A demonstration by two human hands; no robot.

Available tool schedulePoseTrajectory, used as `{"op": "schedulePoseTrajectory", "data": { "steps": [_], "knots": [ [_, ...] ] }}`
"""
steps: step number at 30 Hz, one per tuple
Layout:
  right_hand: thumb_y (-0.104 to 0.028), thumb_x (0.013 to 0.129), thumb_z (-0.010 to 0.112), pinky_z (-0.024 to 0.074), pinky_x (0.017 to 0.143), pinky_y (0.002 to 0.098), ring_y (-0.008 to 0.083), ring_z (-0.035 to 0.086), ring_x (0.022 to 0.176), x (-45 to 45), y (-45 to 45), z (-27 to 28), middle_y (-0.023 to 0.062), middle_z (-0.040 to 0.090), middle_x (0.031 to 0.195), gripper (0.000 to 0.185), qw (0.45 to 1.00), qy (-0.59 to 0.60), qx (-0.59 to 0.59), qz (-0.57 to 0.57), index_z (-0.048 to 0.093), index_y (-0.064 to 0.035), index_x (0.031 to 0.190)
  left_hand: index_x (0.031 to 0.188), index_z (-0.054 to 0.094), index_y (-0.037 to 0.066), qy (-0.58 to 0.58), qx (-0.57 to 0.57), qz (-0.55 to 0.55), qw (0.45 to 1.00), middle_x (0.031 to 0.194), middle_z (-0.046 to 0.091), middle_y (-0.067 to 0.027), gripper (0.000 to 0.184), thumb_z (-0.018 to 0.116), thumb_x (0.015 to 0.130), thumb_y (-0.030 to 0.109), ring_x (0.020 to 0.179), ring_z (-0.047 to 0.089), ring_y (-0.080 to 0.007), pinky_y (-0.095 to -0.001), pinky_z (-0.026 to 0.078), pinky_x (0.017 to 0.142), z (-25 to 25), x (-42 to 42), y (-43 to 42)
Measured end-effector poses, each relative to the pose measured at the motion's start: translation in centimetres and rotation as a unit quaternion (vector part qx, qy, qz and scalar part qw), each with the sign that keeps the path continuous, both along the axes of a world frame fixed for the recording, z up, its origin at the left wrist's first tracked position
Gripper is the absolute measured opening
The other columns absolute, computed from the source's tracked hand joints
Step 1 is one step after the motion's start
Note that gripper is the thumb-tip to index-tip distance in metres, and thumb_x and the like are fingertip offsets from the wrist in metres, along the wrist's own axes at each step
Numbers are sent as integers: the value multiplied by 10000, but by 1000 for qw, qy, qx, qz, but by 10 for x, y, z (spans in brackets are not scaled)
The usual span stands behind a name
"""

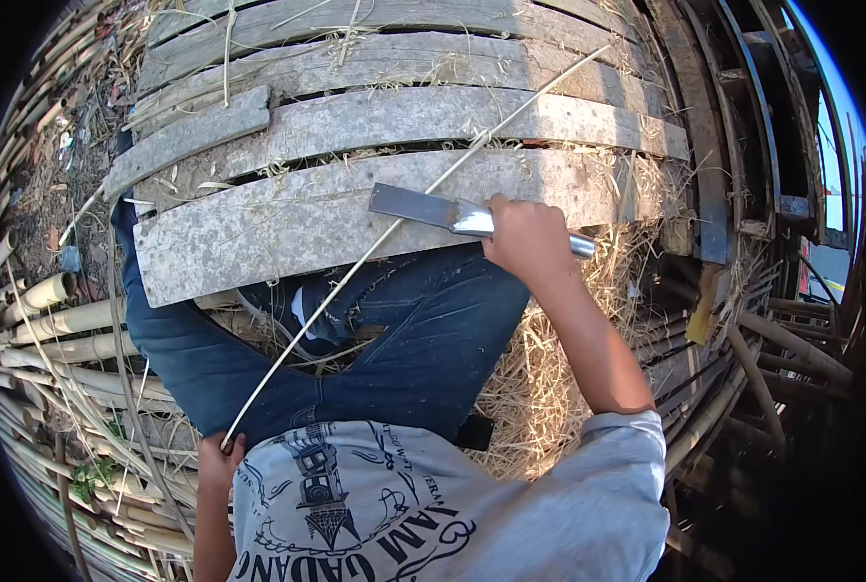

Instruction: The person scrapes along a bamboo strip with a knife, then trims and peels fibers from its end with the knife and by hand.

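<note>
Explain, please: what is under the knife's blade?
Under the blade runs the thin stick, with the wooden board below. The stick shows on both sides; the short piece directly beneath is covered, so I cannot tell if they touch.

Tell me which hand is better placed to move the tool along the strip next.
Right, probably: the right hand grips the flat-bladed tool, which crosses over the strip; the left hand holds the strip's near end.

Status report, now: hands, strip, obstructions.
Right hand gripping knife, crossed over strip. Left hand holding strip's near end. Strip slants over planks. Shavings beside right leg, apparently not in the way.
</note>
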State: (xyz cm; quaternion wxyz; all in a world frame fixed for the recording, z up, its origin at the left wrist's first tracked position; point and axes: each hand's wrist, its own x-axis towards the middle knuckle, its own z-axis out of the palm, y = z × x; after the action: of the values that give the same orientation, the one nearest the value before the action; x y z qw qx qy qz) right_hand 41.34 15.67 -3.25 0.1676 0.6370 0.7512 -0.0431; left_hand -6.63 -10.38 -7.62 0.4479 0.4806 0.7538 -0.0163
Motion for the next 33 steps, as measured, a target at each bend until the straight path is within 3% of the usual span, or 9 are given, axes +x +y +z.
{"op": "schedulePoseTrajectory", "data": {
  "steps": [2, 5, 10, 12, 14, 18, 21, 28, 33],
  "knots": [
    [-232, 729, 715, 552, 667, 447, 358, 687, 709, 49, 30, 0, 185, 689, 755, 260, 984, -41, 74, -156, 664, -43, 899, 622, 543, -53, 3, 9, -13, 1000, 474, 437, -159, 379, 671, 865, 208, 415, 375, -242, -394, 343, 453, -12, -6, -14],
    [-244, 723, 714, 549, 663, 468, 380, 684, 723, 61, 37, 6, 206, 690, 773, 284, 983, -60, 81, -150, 673, -38, 914, 655, 595, -61, 19, 26, -41, 999, 538, 516, -234, 417, 638, 907, 268, 468, 506, -397, -450, 384, 492, -32, -9, -14],
    [-174, 741, 652, 554, 653, 436, 355, 695, 699, -5, 5, 6, 194, 684, 724, 136, 998, -12, -28, 62, 650, -57, 810, 651, 586, -67, -23, -22, -34, 999, 539, 508, -241, 401, 626, 915, 232, 479, 515, -387, -443, 391, 507, -24, -7, -5],
    [-178, 762, 633, 558, 627, 425, 352, 694, 679, 21, 26, 1, 175, 690, 732, 137, 995, -35, 75, -62, 660, -49, 801, 652, 588, -67, -3, 102, -53, 993, 547, 512, -246, 387, 638, 906, 221, 485, 510, -400, -447, 393, 512, -14, -1, -7],
    [-205, 760, 672, 562, 637, 438, 358, 698, 710, 73, 44, 14, 204, 693, 771, 178, 964, -110, 156, -186, 681, -35, 814, 653, 591, -65, -9, 33, -43, 998, 557, 518, -251, 371, 644, 901, 207, 495, 503, -417, -450, 399, 519, -23, -12, -10],
    [-252, 727, 733, 560, 634, 435, 344, 696, 686, 60, 23, 43, 180, 685, 727, 250, 985, -74, 124, -93, 642, -43, 830, 680, 609, -65, -17, 34, -47, 998, 561, 524, -242, 350, 642, 903, 203, 493, 497, -402, -443, 403, 522, -10, -2, 1],
    [-250, 716, 728, 557, 655, 439, 352, 686, 671, 6, -10, 31, 170, 667, 688, 257, 1000, -8, -7, -5, 632, -42, 834, 647, 572, -54, -73, -24, -2, 997, 481, 417, -159, 424, 605, 946, 246, 457, 368, -213, -421, 317, 494, -19, -7, 3],
    [-183, 742, 669, 557, 664, 450, 387, 682, 686, 61, 7, 17, 219, 673, 722, 180, 973, -59, 96, -200, 665, -25, 828, 669, 584, -63, -41, -13, -12, 999, 513, 486, -192, 376, 614, 926, 210, 438, 432, -273, -409, 372, 493, -9, -6, 1],
    [-211, 744, 680, 557, 694, 452, 389, 687, 737, 28, -1, 16, 218, 683, 763, 200, 993, -29, 16, -115, 675, -29, 826, 665, 574, -64, -71, -7, -44, 996, 520, 498, -211, 379, 604, 928, 208, 450, 466, -335, -423, 374, 495, -24, -18, -5]
  ]
}}
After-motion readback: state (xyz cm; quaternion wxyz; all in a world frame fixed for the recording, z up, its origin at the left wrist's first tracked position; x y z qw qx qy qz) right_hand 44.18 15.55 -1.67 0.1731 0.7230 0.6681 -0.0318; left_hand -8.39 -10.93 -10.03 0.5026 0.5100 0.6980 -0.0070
